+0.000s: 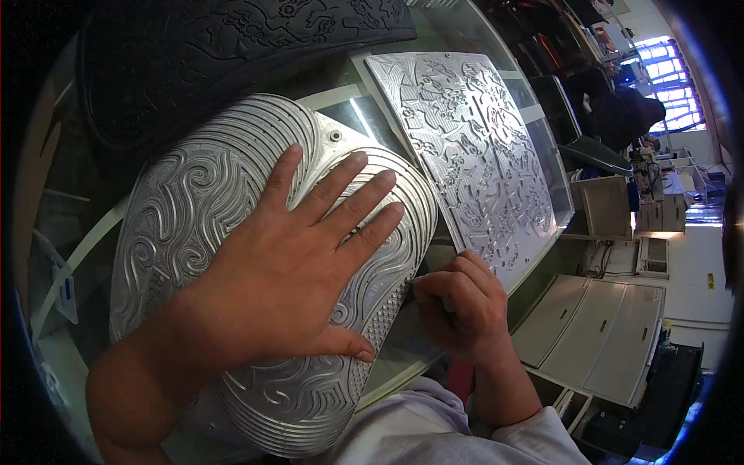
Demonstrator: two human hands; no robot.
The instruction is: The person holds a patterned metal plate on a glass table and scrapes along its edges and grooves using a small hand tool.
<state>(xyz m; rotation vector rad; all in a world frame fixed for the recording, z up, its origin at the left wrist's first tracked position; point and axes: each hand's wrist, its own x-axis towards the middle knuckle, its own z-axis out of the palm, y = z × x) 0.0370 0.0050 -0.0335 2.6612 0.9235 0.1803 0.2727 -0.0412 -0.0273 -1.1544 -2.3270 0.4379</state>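
Silver-grey metal fills most of the view: a large oval mould plate [194, 232] cut with swirling grooves lies on a glass-topped table [457, 31], reaching from the left side down to the lower middle. Behind it, at the upper left, sits a black rubbery slab [217, 54] embossed with a similar curling pattern. The left hand [302, 263] lies flat on the oval plate, palm down, fingers spread apart and pointing up and to the right, thumb stretched along the plate's finely ribbed lower edge; it grips nothing, only presses on the metal. Just right of the plate's edge, the right hand [461, 306] is curled into a loose fist, fingers folded together near the rim of the plate; whether it pinches something small cannot be told. A grey sleeve [535, 434] covers that forearm. Above the right hand a rectangular metal panel [473, 155], engraved with dense figures, lies tilted across the table. Farther right, beyond the table edge, pale cabinets [612, 325] stand on the floor below bright windows [666, 85].
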